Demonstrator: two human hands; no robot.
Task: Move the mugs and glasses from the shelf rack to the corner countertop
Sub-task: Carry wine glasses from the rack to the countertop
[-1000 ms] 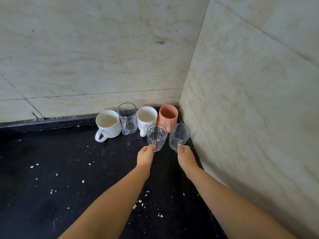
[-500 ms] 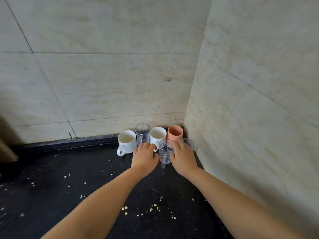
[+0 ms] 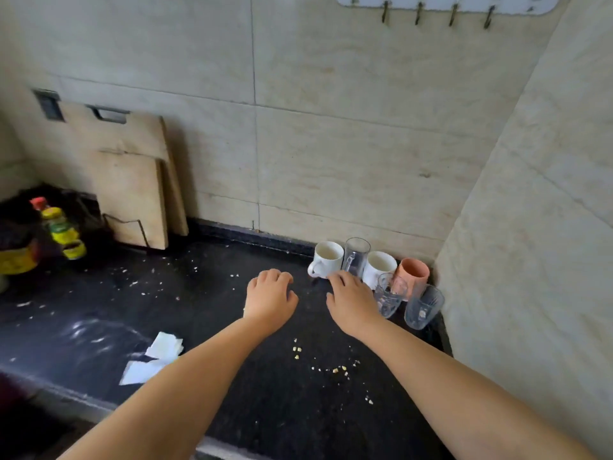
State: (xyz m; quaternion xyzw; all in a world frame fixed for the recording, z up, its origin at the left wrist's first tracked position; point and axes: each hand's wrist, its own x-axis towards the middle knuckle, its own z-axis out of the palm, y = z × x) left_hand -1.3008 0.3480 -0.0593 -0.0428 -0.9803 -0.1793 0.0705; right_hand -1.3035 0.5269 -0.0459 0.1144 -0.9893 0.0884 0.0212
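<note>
My left hand [image 3: 270, 302] and right hand [image 3: 351, 303] loose, empty, over the counter [image 3: 265, 386], mugs [image 3: 326, 258] and glasses [image 3: 424, 307] in the corner

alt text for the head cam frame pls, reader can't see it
Both hands, left hand and right hand, hover empty over a crumb-strewn black countertop. In the tiled corner stand two white mugs, a pink mug and three clear glasses. Cutting boards lean on the wall at left.
</note>
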